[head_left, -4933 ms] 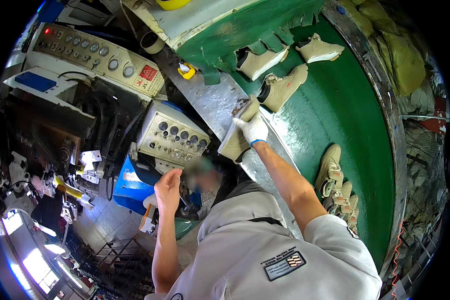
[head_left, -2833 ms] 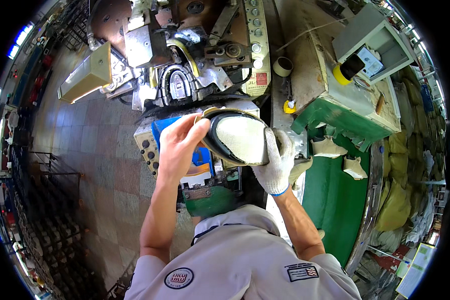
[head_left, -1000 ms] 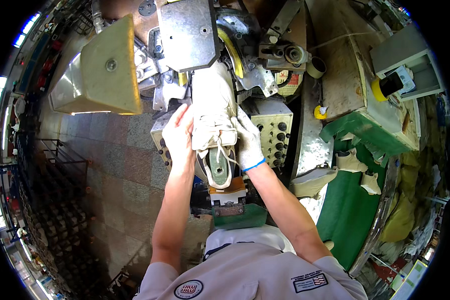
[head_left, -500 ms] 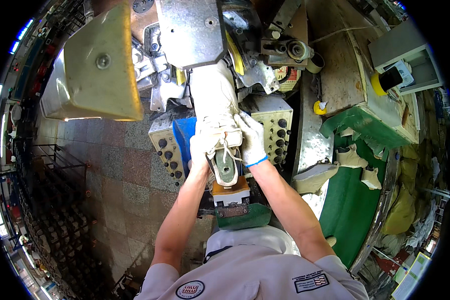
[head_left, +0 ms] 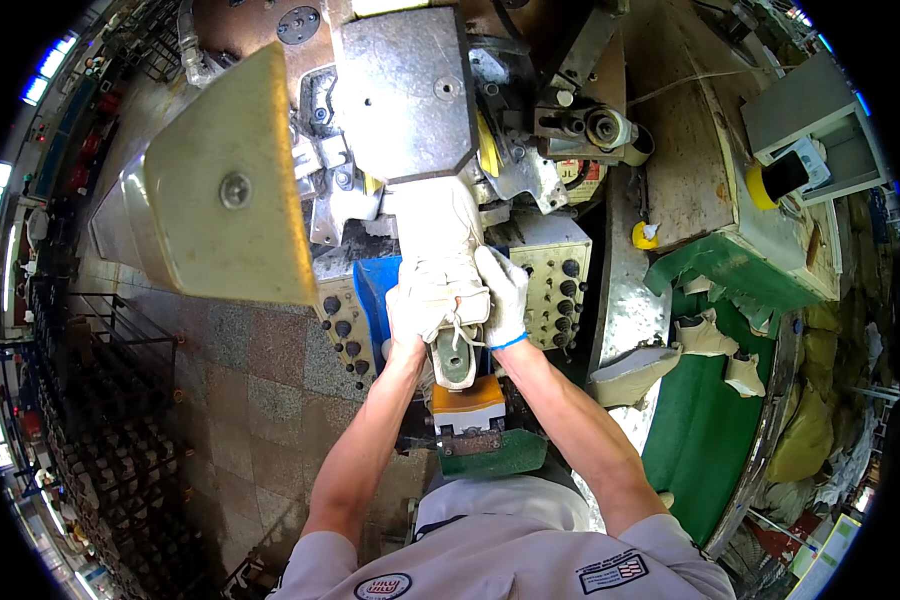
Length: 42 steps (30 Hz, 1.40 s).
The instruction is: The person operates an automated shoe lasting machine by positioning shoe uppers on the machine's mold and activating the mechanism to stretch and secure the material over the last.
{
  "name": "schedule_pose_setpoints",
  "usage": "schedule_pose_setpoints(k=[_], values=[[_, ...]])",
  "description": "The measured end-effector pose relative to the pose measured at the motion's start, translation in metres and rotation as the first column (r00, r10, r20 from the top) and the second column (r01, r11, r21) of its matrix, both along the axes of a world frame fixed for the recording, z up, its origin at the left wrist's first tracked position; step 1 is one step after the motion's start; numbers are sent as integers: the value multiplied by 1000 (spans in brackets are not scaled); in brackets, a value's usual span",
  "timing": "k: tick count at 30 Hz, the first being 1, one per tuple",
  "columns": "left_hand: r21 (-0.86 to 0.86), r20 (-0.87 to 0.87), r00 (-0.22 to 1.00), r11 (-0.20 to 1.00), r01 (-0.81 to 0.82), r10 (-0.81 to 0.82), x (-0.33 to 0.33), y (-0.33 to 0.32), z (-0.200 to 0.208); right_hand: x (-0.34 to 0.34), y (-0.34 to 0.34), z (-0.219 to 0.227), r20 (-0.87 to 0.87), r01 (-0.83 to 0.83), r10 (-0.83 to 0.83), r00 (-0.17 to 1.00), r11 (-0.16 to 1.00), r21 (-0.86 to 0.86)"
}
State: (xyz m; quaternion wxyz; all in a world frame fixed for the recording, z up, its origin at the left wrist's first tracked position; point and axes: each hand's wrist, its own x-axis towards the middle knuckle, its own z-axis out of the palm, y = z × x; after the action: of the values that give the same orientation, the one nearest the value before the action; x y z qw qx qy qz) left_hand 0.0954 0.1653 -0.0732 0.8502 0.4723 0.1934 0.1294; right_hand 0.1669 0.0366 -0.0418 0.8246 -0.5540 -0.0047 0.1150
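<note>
A white lace-up shoe upper (head_left: 437, 225) is stretched over a green shoe last (head_left: 454, 360), with its toe end under the machine's metal head block (head_left: 405, 95). My left hand (head_left: 402, 318), in a white glove, wraps the shoe's left side near the ankle opening. On the opposite side my right hand (head_left: 503, 298), in a white glove with a blue cuff edge, is closed round the shoe. The fingers of both are partly hidden. The laces hang loosely tied over the tongue. Just below the heel end sits an orange-brown pad (head_left: 468, 397) on a metal bracket.
A large beige guard (head_left: 220, 190) juts out at left. Control boxes with black knobs (head_left: 560, 285) flank the shoe. At right, several loose shoe pieces (head_left: 635, 375) lie by a green-lined trough (head_left: 685, 450). A grey open box (head_left: 810, 130) stands on the bench at far right.
The machine head and guard appear lower in the picture as the view shifts. My hands and the shoe sit slightly lower too, with the same hold on the shoe.
</note>
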Motion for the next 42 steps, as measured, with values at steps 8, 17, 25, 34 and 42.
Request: schedule_pose_setpoints(k=[8, 17, 25, 34, 42], values=[[139, -9, 1000, 990, -8, 9, -2, -5, 16, -1, 0, -6, 131, 33, -12, 991, 987, -155], [204, -212, 973, 978, -52, 96, -19, 1, 5, -3, -17, -14, -104, -16, 19, 994, 999, 31], [481, -586, 706, 872, -93, 399, -200, -46, -109, -67, -168, 4, 193, 27, 38, 980, 945, -325], [462, -776, 510, 885, 61, 371, -155, -92, -158, -114, -207, 0, -199, 16, -50, 979, 985, -169], [535, -537, 774, 845, 5, 336, -190, -71, -122, -96, -205, 17, -188, -12, -9, 982, 994, -110]])
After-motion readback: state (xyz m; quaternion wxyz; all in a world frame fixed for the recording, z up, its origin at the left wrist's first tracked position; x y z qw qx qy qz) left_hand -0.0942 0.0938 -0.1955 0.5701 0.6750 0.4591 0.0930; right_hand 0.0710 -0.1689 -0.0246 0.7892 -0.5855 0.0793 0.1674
